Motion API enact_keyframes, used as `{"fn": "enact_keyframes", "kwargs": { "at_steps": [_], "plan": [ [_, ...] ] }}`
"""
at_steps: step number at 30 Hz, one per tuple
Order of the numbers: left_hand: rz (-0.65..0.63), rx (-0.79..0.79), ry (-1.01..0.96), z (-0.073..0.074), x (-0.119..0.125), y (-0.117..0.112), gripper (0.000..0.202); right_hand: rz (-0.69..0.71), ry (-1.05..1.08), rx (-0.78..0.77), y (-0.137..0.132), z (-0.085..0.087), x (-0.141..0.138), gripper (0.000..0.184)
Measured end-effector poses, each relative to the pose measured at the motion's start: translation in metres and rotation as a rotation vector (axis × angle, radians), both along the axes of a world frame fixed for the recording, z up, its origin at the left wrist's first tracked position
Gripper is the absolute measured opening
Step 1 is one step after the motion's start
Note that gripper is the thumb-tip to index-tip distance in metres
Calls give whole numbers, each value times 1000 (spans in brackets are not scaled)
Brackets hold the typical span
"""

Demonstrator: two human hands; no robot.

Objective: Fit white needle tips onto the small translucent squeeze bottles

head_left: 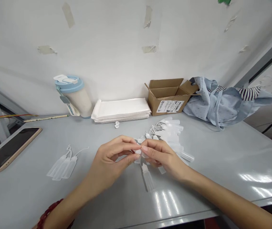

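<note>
Both hands meet over the middle of the grey table point(222, 152). My left hand point(113, 159) pinches the small white cap end of a clear plastic dropper bottle point(147, 178), whose body hangs down below the fingers. My right hand point(161, 156) is closed on the same bottle's top from the other side. Just behind the hands lies a pile of several similar clear bottles point(171, 133) with caps on thin tethers. Three more bottles point(63, 165) lie side by side to the left.
A phone point(9, 148) lies at the left edge. Along the wall stand a blue-lidded tumbler point(75, 97), a stack of white bags point(121, 109), an open cardboard box point(168, 95) and a bundled blue garment point(224, 101). A loose white cap point(117, 124) sits near the stack.
</note>
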State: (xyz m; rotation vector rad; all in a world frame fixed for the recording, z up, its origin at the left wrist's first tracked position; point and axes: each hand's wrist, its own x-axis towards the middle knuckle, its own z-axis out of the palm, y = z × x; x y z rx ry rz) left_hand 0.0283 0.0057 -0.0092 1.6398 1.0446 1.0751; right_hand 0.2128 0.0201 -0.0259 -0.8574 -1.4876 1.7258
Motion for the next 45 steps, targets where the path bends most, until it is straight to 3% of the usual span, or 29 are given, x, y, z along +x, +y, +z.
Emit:
{"fn": "enact_keyframes", "kwargs": {
  "at_steps": [7,9,12,15,17,19,20,22,25,31,34,37,39,41,45],
  "plan": [
    [9,-361,-51,2,-2,7,18,-72,-89,110,-4,-2,-1,29],
    [-16,-273,1,2,-2,6,12,-67,-51,31,-4,-2,-2,31],
    [-56,-1,107,2,-3,3,9,-71,-6,-82,-3,-1,-6,36],
    [-127,-9,86,0,-5,2,25,-86,-22,-56,-4,0,-8,38],
    [-82,-127,76,0,-6,3,28,-115,-81,54,-6,-1,-7,37],
    [5,-181,173,0,-5,5,20,-149,-201,232,-9,-3,-6,34],
    [24,-186,236,0,-5,5,28,-155,-269,335,-10,-4,-4,31],
    [-10,-183,320,1,-4,6,44,-140,-374,530,-12,-7,-3,24],
    [-97,-200,316,3,-3,4,42,-114,-422,698,-13,-9,-2,19],
    [-116,-127,316,3,-4,5,22,-182,-399,441,-9,-4,-4,34],
    [-111,24,369,-2,-3,5,17,-198,-357,280,-5,-2,-5,40],
    [-108,202,403,-7,-2,4,11,-119,-244,68,-2,0,-5,41],
    [-105,233,416,-8,-2,3,10,-98,-217,32,-2,1,-5,41],
    [-111,139,394,-5,-2,3,12,-155,-274,146,-4,1,-4,41],
    [-176,-183,291,1,-4,4,29,-284,-444,560,-9,-4,-3,27]
  ]
}}
